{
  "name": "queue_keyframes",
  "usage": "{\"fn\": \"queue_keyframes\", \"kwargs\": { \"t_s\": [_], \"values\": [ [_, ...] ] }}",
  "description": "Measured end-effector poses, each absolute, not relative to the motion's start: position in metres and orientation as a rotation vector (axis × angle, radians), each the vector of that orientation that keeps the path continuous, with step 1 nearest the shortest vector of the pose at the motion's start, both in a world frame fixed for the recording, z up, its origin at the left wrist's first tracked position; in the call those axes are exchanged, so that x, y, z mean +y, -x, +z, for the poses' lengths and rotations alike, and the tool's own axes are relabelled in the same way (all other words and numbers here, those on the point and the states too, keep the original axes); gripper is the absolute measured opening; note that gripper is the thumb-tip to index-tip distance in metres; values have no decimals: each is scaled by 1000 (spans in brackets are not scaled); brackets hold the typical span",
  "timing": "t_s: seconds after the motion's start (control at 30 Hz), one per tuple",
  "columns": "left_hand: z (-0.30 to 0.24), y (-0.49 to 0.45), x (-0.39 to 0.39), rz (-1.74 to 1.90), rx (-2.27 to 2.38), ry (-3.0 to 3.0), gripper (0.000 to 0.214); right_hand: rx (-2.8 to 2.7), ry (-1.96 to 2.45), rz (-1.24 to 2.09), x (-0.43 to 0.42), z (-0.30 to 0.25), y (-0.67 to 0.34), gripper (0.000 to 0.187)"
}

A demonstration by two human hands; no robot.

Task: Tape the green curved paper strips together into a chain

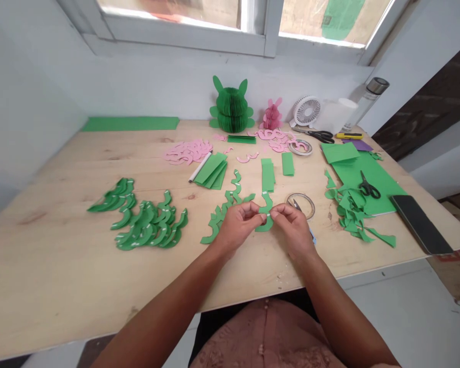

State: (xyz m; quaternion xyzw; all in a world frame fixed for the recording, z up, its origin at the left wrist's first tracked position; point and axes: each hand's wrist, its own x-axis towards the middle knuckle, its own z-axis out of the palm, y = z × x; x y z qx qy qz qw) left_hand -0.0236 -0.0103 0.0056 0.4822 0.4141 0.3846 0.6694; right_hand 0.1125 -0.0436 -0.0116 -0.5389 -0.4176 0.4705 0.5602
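Observation:
Between my two hands is a wavy green paper cutout (267, 200) with small white strips of tape on it. My left hand (239, 225) pinches its left side, thumb and forefinger together. From the right, my right hand (292, 227) pinches the same cutout near the middle strip. Just left of my left hand lie several wavy green cutouts (215, 221), partly hidden by the hand. A roll of tape (309, 198) sits beyond my right hand, with a small blade tip inside its ring. Something blue (313, 236) shows partly behind my right wrist.
Piles of green cutouts (147, 225) lie left. Pink cutouts (189, 152), a pen (200, 167) and folded green paper (212, 171) lie further back. Green and pink paper figures (232, 110) stand by the wall. Right are scissors (368, 186), scraps (352, 209) and a phone (420, 224).

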Motion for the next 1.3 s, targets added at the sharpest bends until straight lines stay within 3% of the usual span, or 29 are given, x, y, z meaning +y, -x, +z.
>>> {"fn": "queue_keyframes", "kwargs": {
  "t_s": [1.3],
  "values": [
    [1,24,-7,1018,976,-982,12,-1194,1394,1041,-44,-16,-113,14]
  ]
}}
